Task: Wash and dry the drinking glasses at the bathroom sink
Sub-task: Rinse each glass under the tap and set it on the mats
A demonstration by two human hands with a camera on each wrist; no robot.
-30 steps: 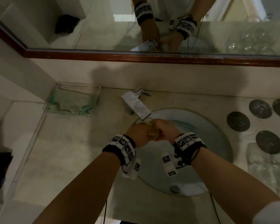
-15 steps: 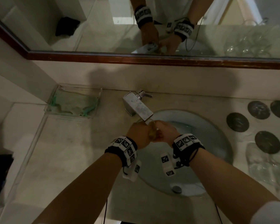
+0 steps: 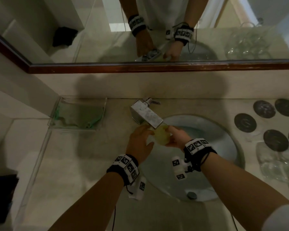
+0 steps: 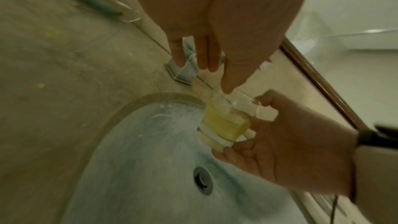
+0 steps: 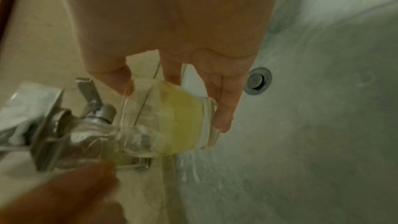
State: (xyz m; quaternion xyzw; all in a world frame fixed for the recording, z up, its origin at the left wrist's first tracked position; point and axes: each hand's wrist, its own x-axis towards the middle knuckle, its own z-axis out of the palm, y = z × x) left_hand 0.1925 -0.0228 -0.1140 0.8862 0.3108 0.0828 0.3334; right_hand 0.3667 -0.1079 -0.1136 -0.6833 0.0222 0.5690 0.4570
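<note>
My right hand (image 3: pixel 175 139) grips a clear drinking glass (image 3: pixel 162 136) just under the spout of the square metal faucet (image 3: pixel 147 115), over the sink (image 3: pixel 223 164). The glass (image 5: pixel 172 122) lies tilted on its side, its lower half filled by something yellow, perhaps a sponge. In the right wrist view my right hand (image 5: pixel 172 91) has its thumb near the rim and its fingers round the base. Water sprays from the glass into the basin. My left hand (image 4: pixel 215 67) is beside the glass (image 4: pixel 226 122) with fingers straight, thumb tip touching the rim.
A clear tray with a green cloth (image 3: pixel 78 114) sits left of the faucet. Several dark round coasters (image 3: pixel 245 122) and clear glasses (image 3: pixel 277 164) lie on the counter at the right. The drain (image 3: pixel 191 195) is at the basin's near side. A mirror (image 3: pixel 107 39) spans the wall.
My left hand, curled against the glass before, has straightened its fingers and drawn slightly left. The right hand keeps holding the glass under the spout.
</note>
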